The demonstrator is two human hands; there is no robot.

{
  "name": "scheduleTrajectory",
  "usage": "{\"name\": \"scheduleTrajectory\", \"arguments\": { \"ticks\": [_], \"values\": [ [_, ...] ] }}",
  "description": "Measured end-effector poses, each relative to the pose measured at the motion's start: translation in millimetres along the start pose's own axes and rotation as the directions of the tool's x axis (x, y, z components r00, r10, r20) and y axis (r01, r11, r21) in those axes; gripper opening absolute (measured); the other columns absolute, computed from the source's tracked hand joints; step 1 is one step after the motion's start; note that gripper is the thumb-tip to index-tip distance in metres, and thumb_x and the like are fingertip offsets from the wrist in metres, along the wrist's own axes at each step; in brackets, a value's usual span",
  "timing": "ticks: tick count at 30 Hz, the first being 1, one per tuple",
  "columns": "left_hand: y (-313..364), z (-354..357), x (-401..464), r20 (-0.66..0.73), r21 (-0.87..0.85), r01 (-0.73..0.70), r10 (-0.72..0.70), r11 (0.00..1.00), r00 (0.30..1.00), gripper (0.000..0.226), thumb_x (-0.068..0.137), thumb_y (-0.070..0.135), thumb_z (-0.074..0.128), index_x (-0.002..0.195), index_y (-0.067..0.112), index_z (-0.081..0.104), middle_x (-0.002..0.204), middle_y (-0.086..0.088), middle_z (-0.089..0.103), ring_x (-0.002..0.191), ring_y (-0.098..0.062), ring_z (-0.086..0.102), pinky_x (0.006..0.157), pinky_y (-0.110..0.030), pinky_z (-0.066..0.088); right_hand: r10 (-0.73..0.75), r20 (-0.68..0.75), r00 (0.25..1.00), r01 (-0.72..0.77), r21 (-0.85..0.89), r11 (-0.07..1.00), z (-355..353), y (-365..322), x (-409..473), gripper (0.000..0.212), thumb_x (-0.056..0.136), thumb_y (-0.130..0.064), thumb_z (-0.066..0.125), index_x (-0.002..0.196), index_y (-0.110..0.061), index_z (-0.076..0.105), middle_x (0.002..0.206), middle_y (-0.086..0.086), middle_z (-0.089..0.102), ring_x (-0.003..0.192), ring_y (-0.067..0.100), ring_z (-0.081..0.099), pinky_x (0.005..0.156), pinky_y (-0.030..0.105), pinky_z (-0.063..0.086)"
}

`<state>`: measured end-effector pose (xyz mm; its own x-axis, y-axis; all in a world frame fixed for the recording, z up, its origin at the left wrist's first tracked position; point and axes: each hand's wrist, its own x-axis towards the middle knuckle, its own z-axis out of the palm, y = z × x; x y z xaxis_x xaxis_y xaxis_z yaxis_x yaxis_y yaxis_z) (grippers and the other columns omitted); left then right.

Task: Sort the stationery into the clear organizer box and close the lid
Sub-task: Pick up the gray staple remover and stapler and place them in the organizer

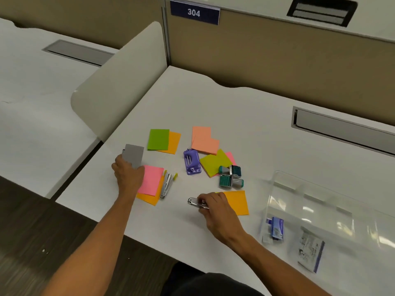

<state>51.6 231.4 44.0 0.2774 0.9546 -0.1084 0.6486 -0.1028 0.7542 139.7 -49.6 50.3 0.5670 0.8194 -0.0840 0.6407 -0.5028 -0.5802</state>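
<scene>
- Your left hand [128, 174] pinches a grey card [134, 155], hiding its near corner.
- Your right hand [215, 207] grips a stapler [195, 202], mostly covered.
- The clear box [320, 210] is cut off at right.

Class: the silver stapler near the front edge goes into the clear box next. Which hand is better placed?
Probably the right hand: it already grips the silver stapler, nearer the clear organizer box. The left hand holds a grey pad.

Clear organizer box [333, 212] cut by right edge; stapler [197, 202] half under right hand [215, 207]
</scene>
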Motion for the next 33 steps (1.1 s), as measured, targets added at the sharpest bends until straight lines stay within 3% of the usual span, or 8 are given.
{"name": "scheduleTrajectory", "arguments": {
  "ticks": [5, 15, 18, 20, 23, 26, 29, 33],
  "values": [
    [33.3, 16.2, -56.2, 0.103, -0.091, -0.025, 0.034, 0.996, 0.994, 0.076, 0.076, 0.015, 0.076, 0.139, 0.012, 0.033, 0.127, -0.012, 0.041, 0.111, -0.025, 0.044, 0.087, -0.036, 0.045, 0.023, -0.003, 1.0, -0.023, 0.112, 0.993, -31.5, 15.3, -28.4, 0.027, 0.096, -0.029, 0.057, 0.123, -0.023, 0.057, 0.114, -0.004, 0.061, 0.104, 0.017, 0.05, 0.091, 0.031, 0.044],
    [94.4, 72.3, -167.2, 0.37, -0.175, -0.146, 0.202, 0.974, 0.907, 0.067, 0.079, 0.01, 0.075, 0.134, 0.016, 0.037, 0.122, -0.007, 0.046, 0.104, -0.022, 0.051, 0.08, -0.035, 0.05, 0.213, -0.175, 0.961, -0.17, 0.231, 0.958, -102.5, 72.6, -116.4, 0.038, 0.093, -0.04, 0.061, 0.13, -0.034, 0.055, 0.114, -0.011, 0.063, 0.099, 0.007, 0.056, 0.089, 0.025, 0.048],
    [113.3, 89.6, -204.6, 0.447, -0.228, -0.218, 0.301, 0.949, 0.843, 0.046, 0.087, 0.002, 0.062, 0.125, 0.02, 0.043, 0.117, -0.009, 0.052, 0.097, -0.022, 0.056, 0.07, -0.025, 0.047, 0.301, -0.251, 0.92, -0.232, 0.27, 0.934, -120.6, 95.2, -145.4, 0.038, 0.092, -0.04, 0.063, 0.129, -0.034, 0.057, 0.109, -0.013, 0.064, 0.094, 0.006, 0.06, 0.086, 0.025, 0.052],
    [122.6, 103.5, -231.4, 0.469, -0.22, -0.251, 0.327, 0.943, 0.82, 0.044, 0.092, 0.004, 0.052, 0.133, 0.016, 0.038, 0.125, -0.007, 0.049, 0.105, -0.022, 0.053, 0.076, -0.022, 0.045, 0.357, -0.303, 0.884, -0.276, 0.279, 0.92, -130.9, 111.0, -162.9, 0.039, 0.09, -0.043, 0.063, 0.128, -0.036, 0.057, 0.106, -0.018, 0.065, 0.09, 0.004, 0.063, 0.082, 0.022, 0.055],
    [136.2, 121.1, -277.3, 0.538, -0.201, -0.273, 0.339, 0.941, 0.772, 0.039, 0.097, 0.006, 0.043, 0.133, 0.017, 0.036, 0.123, 0.0, 0.048, 0.102, -0.015, 0.051, 0.065, -0.007, 0.041, 0.433, -0.356, 0.828, -0.332, 0.31, 0.891, -142.1, 133.5, -183.7, 0.038, 0.089, -0.045, 0.064, 0.126, -0.037, 0.058, 0.103, -0.024, 0.061, 0.087, 0.001, 0.063, 0.078, 0.019, 0.055],
    [142.8, 140.2, -315.6, 0.641, -0.158, -0.269, 0.306, 0.95, 0.704, 0.033, 0.097, 0.01, 0.043, 0.128, 0.018, 0.037, 0.123, -0.003, 0.049, 0.103, -0.018, 0.052, 0.066, -0.017, 0.048, 0.521, -0.382, 0.763, -0.408, 0.34, 0.847, -150.3, 154.7, -200.7, 0.037, 0.089, -0.045, 0.064, 0.125, -0.035, 0.059, 0.103, -0.021, 0.062, 0.085, 0.002, 0.063, 0.076, 0.022, 0.055],
    [143.0, 153.6, -340.9, 0.728, -0.085, -0.256, 0.235, 0.963, 0.644, 0.028, 0.099, 0.019, 0.044, 0.126, 0.02, 0.038, 0.123, -0.002, 0.052, 0.102, -0.017, 0.055, 0.08, -0.032, 0.055, 0.584, -0.403, 0.704, -0.473, 0.347, 0.81, -155.7, 171.3, -214.0, 0.033, 0.09, -0.044, 0.063, 0.121, -0.034, 0.059, 0.104, -0.017, 0.068, 0.083, 0.002, 0.066, 0.072, 0.021, 0.053],
    [143.1, 161.7, -365.5, 0.796, -0.015, -0.338, 0.216, 0.941, 0.565, 0.028, 0.096, 0.02, 0.047, 0.124, 0.017, 0.045, 0.122, -0.003, 0.059, 0.102, -0.015, 0.058, 0.074, -0.02, 0.05, 0.638, -0.422, 0.644, -0.531, 0.354, 0.77, -159.6, 184.1, -226.7, 0.034, 0.091, -0.04, 0.064, 0.122, -0.03, 0.059, 0.1, -0.012, 0.067, 0.067, 0.0, 0.062, 0.07, 0.018, 0.05]
  ]
}}
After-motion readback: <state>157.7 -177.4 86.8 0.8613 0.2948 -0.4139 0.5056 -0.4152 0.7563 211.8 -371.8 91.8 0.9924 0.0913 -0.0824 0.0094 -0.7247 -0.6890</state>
